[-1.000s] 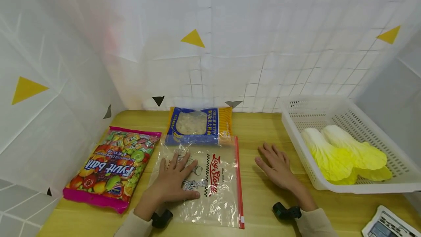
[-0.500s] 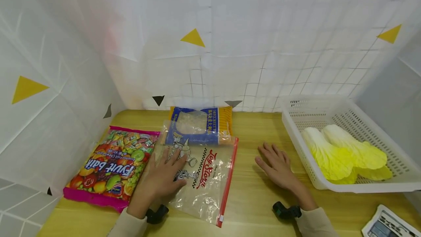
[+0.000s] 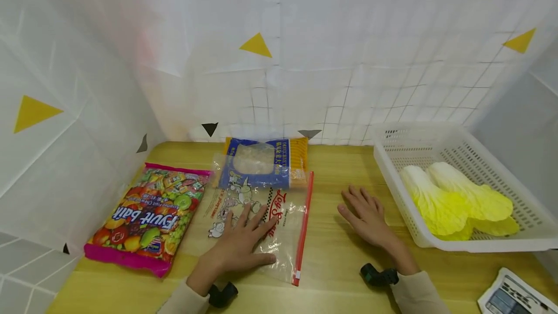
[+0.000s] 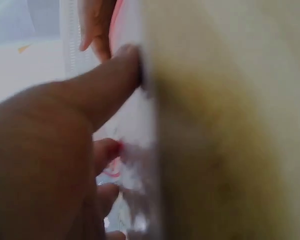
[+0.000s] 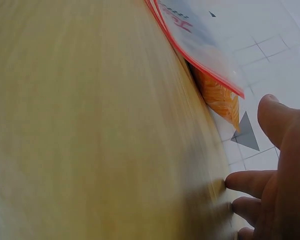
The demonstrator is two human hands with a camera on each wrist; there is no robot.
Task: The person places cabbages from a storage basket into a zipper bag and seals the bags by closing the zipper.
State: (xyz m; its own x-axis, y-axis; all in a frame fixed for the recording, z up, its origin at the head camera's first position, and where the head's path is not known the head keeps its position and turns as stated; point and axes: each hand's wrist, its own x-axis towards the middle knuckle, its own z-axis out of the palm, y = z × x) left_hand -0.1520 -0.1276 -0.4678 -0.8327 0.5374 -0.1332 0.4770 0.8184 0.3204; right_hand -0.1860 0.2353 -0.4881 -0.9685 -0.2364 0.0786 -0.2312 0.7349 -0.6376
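Note:
A clear zip bag [image 3: 283, 251] with printed cartoon figures, red lettering and a red zip edge lies flat on the wooden table. My left hand [image 3: 240, 246] rests on its lower part, fingers spread. The bag's far edge overlaps a blue and yellow pasta packet [image 3: 257, 159]. To the right of the bag, my right hand [image 3: 366, 219] rests on the tabletop with straight fingers, apart from the bag. The right wrist view shows the zip edge [image 5: 210, 75] bowed above the orange end of the packet [image 5: 220, 100]. In the left wrist view, the thumb [image 4: 110, 85] stretches over the bag.
A pink-edged bag of fruit candy [image 3: 148, 217] lies at the left. On the right stands a white perforated basket [image 3: 401, 207] holding cabbage leaves [image 3: 457, 197]. A white device with a screen [image 3: 519, 294] sits at the lower right corner. White sheeting [image 3: 327, 38] closes the back.
The zip bag swung to a tilt, then moved upward and straightened somewhat, covering more of the pasta packet. My left hand went left, then back right. The right hand stayed put.

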